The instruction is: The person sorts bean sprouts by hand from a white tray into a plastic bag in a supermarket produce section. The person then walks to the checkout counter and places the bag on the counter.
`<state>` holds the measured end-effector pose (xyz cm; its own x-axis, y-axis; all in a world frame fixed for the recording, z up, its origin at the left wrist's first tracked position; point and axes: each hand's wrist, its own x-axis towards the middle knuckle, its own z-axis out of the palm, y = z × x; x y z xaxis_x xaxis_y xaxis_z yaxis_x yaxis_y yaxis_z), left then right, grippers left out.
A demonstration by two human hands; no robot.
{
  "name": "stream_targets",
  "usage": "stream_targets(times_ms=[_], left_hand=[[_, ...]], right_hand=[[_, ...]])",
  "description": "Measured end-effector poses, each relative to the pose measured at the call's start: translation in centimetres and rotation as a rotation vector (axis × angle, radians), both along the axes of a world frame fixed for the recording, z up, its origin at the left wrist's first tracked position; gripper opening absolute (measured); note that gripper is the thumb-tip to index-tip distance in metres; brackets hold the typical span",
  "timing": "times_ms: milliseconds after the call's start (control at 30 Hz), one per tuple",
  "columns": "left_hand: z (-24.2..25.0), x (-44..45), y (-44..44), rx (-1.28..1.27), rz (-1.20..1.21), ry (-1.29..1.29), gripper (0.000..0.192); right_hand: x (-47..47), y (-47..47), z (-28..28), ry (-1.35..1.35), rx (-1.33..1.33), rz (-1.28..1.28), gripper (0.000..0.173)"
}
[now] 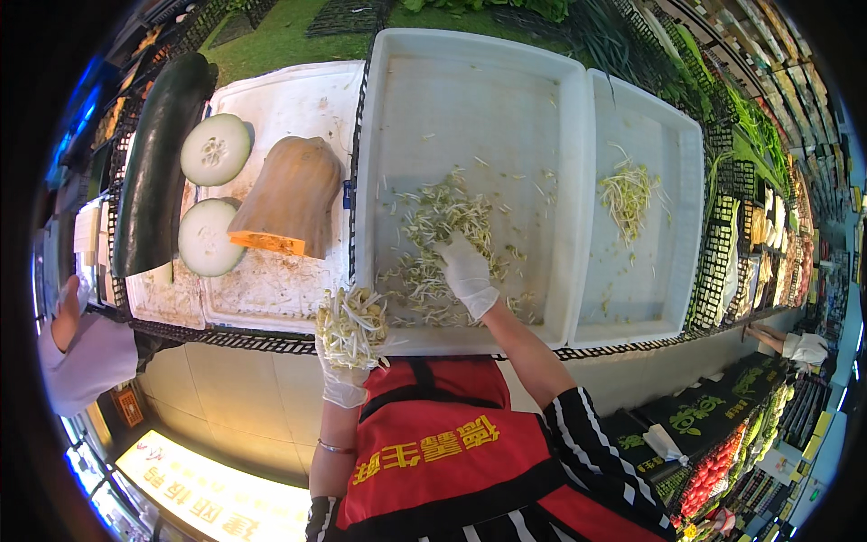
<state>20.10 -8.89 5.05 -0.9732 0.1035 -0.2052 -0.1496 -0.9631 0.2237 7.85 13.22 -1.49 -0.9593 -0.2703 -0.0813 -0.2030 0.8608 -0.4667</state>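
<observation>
A heap of bean sprouts [352,325] rests in my gloved left hand [344,379], held at the near left corner of a large white plastic tray [467,129]. My right hand [467,274], in a white glove, reaches down into the tray, and its fingertips are in a loose pile of short sprouts [450,213]; whether they grip any is hidden. Stray sprouts and hulls lie around that pile. In a narrower white tray [643,284] to the right is a small bunch of longer sprouts [628,196].
On a stained white board [284,88] at left lie a dark winter melon [161,156], round melon slices [215,150] and a cut pumpkin [291,183]. Leafy greens [755,129] fill crates at right. A person [98,352] stands at far left; another [802,345] is far right.
</observation>
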Motion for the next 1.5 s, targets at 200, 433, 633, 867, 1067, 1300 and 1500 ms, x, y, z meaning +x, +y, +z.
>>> stream_targets(times_ms=[200,433,633,867,1067,1300,1500], left_hand=[[0.7,-0.2,0.0,0.024,-0.021,0.043,0.054],[0.5,0.1,0.0,0.060,0.030,-0.206,0.057],[1.0,-0.3,0.1,0.038,0.048,-0.367,0.061],[1.4,-0.4,0.1,0.018,0.065,-0.368,0.058],[1.3,-0.5,0.5,0.080,0.074,-0.438,0.055],[-0.6,0.2,-0.1,0.033,-0.007,-0.195,0.053],[-1.3,0.3,0.2,-0.970,-0.157,-0.057,0.052]], right_hand=[[0.1,4.1,-0.5,-0.082,-0.690,-0.290,0.016],[0.7,4.1,0.7,-0.086,-0.371,-0.264,0.025],[1.9,3.0,-0.4,0.054,-0.010,-0.155,0.029],[1.4,5.6,-0.7,-0.099,-0.507,-0.326,0.033],[1.2,2.9,0.4,0.055,0.076,-0.067,0.045],[1.0,3.9,-1.8,0.117,-0.307,-0.242,0.023],[2.0,6.4,-1.1,-0.037,-0.470,-0.333,0.030]])
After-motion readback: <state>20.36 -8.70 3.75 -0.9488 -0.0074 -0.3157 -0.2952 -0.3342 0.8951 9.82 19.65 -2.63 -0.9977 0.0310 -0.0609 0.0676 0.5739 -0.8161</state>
